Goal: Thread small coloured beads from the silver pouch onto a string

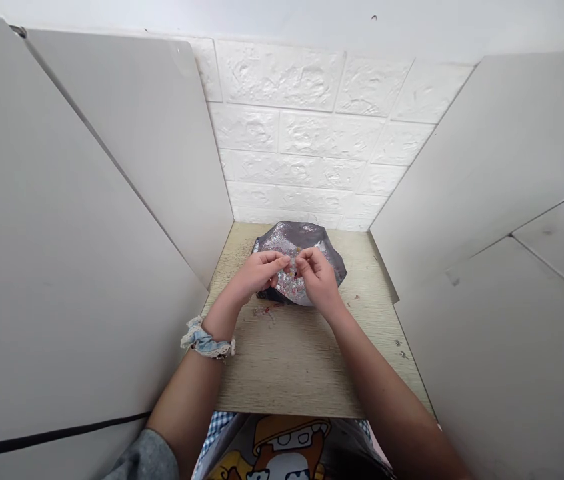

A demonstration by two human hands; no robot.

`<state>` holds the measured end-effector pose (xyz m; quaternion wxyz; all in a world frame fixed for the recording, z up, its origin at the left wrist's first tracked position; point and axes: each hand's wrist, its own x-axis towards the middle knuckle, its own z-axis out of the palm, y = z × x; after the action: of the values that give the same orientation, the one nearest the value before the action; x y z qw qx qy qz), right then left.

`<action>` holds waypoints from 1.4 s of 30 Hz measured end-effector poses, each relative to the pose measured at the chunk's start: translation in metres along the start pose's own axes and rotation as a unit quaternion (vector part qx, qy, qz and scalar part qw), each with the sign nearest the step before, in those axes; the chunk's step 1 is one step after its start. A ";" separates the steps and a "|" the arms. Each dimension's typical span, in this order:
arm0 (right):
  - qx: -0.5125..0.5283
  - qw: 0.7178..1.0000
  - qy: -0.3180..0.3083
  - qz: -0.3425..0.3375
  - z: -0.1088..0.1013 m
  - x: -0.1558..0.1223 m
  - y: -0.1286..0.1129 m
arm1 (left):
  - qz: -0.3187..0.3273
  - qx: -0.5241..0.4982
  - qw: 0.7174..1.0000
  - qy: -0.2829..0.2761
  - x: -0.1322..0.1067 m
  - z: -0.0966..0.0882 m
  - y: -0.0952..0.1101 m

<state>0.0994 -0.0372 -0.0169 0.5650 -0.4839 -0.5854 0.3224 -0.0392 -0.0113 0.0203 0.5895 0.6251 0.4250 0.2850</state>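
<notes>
Both hands hover close together over a dark, silvery-lined bag (299, 231) spread on the table. Many tiny clear, pink and red beads (292, 288) lie on its shiny inner face. My left hand (261, 270) is closed in a pinch, thumb against index finger. A small gap away, my right hand (318, 275) pinches the same way. Whatever sits between the fingertips is too small to make out. To the left of the bag's front edge lies a little cluster of pinkish beads (264, 311) on the wood.
The narrow wooden table (292, 373) is boxed in by white panels at left (112, 100) and right (462, 167). A white brick-pattern wall (307, 133) closes the back. Small metallic bits (402, 355) lie near the right edge, and reddish specks (357, 297) beside the bag.
</notes>
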 end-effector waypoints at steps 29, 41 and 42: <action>0.308 0.832 0.447 0.114 -0.091 0.028 0.013 | 0.118 -0.314 0.939 -0.072 -0.010 -0.011 0.003; 0.323 0.849 0.402 0.118 -0.086 0.029 0.019 | 0.091 -0.255 0.962 -0.012 -0.009 -0.014 0.005; 0.325 0.849 0.400 0.116 -0.085 0.029 0.018 | 0.097 -0.242 0.965 0.013 -0.007 -0.013 0.004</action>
<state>0.1885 -0.0191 -0.0102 0.8338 -0.4242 -0.1106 0.3356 -0.0532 -0.0108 0.0272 0.6866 0.4986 0.2887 0.4434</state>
